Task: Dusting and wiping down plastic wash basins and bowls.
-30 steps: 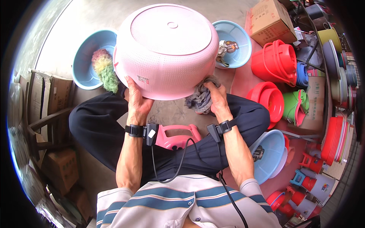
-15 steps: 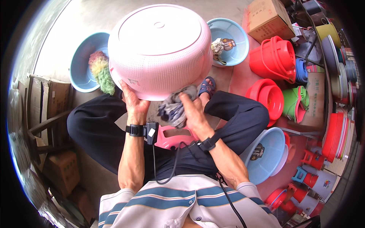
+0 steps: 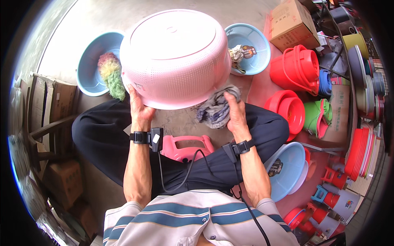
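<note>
A large pink plastic basket [image 3: 176, 76], its sides full of small holes, is tipped bottom-up in front of me. My left hand [image 3: 140, 107] grips its rim at the near left, thumb along the outside wall. In my right hand [image 3: 235, 112] is a crumpled grey cloth [image 3: 218, 107], close to the basket's near right edge; whether the cloth touches the basket I cannot tell. The fingers under the cloth are hidden. Between my legs sits a pink plastic stool [image 3: 186, 148].
A blue basin [image 3: 88, 67] with a multicoloured duster [image 3: 110, 74] lies far left. Behind the pink basket on the right stands another blue basin [image 3: 259, 55]. Red buckets [image 3: 293, 67], a cardboard box [image 3: 292, 25] and stacked basins line the right side. Cartons [image 3: 53, 102] stand at left.
My right hand has moved right along the basket's near side with the cloth. The basket has shifted slightly right and nearer, with my left hand still on its rim.
</note>
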### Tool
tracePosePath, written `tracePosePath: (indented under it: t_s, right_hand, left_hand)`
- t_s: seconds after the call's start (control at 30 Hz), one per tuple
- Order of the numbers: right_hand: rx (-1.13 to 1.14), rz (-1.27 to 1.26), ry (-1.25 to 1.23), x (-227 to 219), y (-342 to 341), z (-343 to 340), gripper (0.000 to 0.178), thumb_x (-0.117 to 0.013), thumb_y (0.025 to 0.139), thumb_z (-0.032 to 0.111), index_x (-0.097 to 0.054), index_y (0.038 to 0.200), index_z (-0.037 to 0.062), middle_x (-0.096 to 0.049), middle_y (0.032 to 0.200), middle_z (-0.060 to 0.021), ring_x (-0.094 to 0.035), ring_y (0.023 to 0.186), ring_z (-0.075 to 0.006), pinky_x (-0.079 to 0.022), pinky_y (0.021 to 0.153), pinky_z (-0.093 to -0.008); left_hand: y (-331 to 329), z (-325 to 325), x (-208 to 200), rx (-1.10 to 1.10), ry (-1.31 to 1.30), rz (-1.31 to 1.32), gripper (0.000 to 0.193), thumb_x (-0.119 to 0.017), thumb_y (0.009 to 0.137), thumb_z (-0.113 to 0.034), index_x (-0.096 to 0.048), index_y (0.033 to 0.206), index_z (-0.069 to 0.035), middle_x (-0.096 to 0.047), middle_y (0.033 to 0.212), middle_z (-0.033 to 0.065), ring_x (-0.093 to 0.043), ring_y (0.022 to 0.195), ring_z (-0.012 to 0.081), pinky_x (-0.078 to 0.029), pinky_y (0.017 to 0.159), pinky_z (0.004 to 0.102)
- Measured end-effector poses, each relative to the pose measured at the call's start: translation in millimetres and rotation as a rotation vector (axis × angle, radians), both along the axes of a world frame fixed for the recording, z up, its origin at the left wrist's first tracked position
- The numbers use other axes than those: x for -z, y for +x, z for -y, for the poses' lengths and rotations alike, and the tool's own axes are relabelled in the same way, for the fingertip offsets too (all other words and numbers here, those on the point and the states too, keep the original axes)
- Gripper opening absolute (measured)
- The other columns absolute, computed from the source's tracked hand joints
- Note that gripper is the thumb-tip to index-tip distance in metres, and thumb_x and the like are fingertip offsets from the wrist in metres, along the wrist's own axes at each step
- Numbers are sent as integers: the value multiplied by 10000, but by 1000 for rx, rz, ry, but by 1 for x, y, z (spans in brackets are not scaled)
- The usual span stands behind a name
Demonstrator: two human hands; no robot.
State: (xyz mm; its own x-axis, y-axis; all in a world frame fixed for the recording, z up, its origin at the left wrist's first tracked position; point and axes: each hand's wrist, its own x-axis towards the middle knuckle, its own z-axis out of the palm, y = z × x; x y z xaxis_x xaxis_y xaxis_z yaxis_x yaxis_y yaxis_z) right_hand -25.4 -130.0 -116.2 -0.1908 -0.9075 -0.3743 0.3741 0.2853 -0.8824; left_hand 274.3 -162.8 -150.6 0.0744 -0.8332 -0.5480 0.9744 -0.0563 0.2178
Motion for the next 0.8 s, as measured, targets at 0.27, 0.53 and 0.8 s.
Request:
tracePosePath:
  t_s: [0.27,0.53,0.8]
  right_hand:
    - [103,285,143,-4,-28,6,298,-698,867,261,-645,1056,37,-686,1009,-54,-665,914,-187,-546,845,-354]
    - [-120,147,109,-19,-7,6,245,-731,847,175,-647,1036,45,-675,972,-37,-646,888,-143,-531,814,-318]
    - [-200,-17,82,-1,-8,9,287,-727,845,128,-619,1089,23,-649,1017,-22,-604,905,-111,-497,832,-280]
  left_hand:
    - [10,1,6,12,-36,59,620,-574,952,-490,-450,1431,-116,-524,1425,78,-516,1273,273,-420,1085,496]
    - [4,-1,1,45,-41,51,619,-586,950,-479,-453,1430,-111,-538,1410,72,-520,1269,267,-422,1085,486]
    - [0,-1,-12,16,-53,115,590,-603,951,-458,-492,1400,-91,-561,1385,60,-523,1261,248,-408,1099,451]
